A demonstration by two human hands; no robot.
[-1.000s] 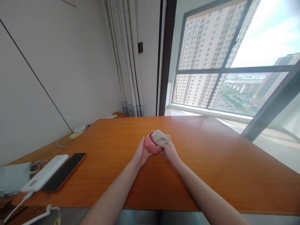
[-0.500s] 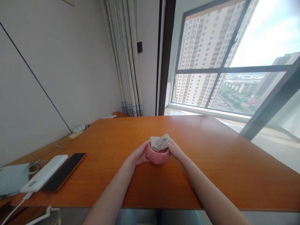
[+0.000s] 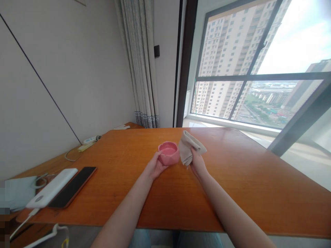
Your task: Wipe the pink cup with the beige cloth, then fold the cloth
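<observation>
A small pink bowl (image 3: pixel 169 159) with a faceted outside is held by my left hand (image 3: pixel 156 166), thumb at its rim and fingers under its side. The bowl's opening faces up and towards me, and its inside shows. My right hand (image 3: pixel 198 162) is closed on a beige cloth (image 3: pixel 186 148), which bunches up above the fingers and hangs down to the left of them. The cloth is just right of the bowl, apart from its inside. Both hands are over the middle of the wooden table (image 3: pixel 124 179).
To the left lie a black phone (image 3: pixel 73 187) and a white power bank (image 3: pixel 53 187) with a cable plugged in. A pale pouch (image 3: pixel 19 193) sits beyond them. A power strip (image 3: pixel 90 140) lies by the wall. A window (image 3: pixel 258 79) is at the right.
The cloth has come out of the bowl and moved up and right in my right hand. My left hand has lifted the bowl slightly left, so its inside now shows.
</observation>
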